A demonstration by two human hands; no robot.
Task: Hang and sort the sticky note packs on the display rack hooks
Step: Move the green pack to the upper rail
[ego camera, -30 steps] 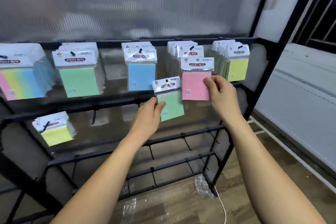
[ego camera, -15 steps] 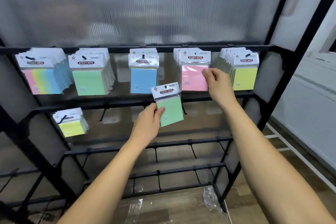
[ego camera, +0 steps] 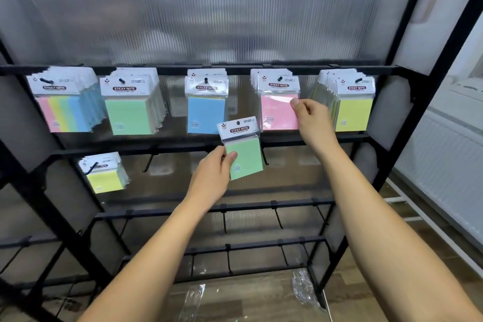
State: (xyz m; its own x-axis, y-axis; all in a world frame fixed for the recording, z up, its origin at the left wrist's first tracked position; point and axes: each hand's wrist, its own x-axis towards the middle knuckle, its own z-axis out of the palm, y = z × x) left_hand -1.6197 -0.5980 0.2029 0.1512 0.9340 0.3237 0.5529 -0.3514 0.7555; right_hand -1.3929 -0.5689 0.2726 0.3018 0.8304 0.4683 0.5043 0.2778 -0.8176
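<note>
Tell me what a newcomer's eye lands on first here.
The top rail's colour row: multicolour packs, green packs, blue packs, pink packs, yellow packs. In front, the left hand holds a loose green pack below them, while the right hand touches the pink packs.

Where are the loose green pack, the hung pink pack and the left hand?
loose green pack (ego camera: 245, 158), head view, green face.
hung pink pack (ego camera: 277, 112), head view, pink face.
left hand (ego camera: 213, 178), head view, back of hand.
</note>
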